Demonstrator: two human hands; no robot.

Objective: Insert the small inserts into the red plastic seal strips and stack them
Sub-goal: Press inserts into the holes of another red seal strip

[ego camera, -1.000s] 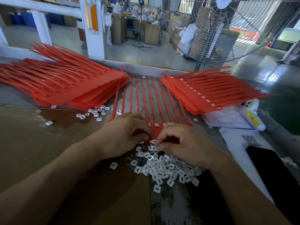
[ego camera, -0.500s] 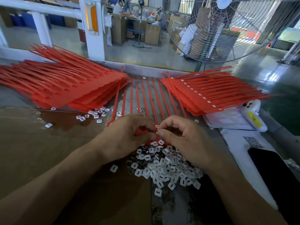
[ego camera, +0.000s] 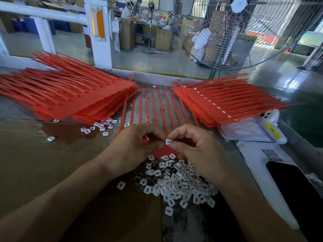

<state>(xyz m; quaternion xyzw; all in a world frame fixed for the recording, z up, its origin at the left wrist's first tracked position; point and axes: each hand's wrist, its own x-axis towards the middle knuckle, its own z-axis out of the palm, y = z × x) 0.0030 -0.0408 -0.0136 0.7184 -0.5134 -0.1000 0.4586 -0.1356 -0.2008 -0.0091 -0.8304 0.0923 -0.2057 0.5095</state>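
Head view shows the right hand [ego camera: 197, 151] pinching one small white insert [ego camera: 168, 141] between thumb and forefinger, the grip narrowed to the width of that piece and the other fingers curled in; the left hand [ego camera: 132, 145] curls its fingers round the head end of a sheet of red seal strips [ego camera: 153, 105], whose tails run toward the far edge of the table [ego camera: 52, 154]; the insert is held just above that head end, at the left fingertips, and whether it already touches the plastic cannot be told.

The step in hand looks to be seating this insert in a pocket of the strip; to do it well the left hand should pin the head flat against the table so it cannot flex; the right hand should square the insert to the pocket before pressing, since a tilted piece would likely jam or spring out; a straight thumb push should finish it.

A loose heap of inserts [ego camera: 174, 182] lies at the near edge under both wrists, close enough for the next pick; a few strays [ego camera: 103, 127] sit further left; strips without visible inserts are piled at the far left [ego camera: 70, 98], and a stack showing a row of white inserts lies at the far right [ego camera: 218, 102], where this sheet should presumably go once filled.
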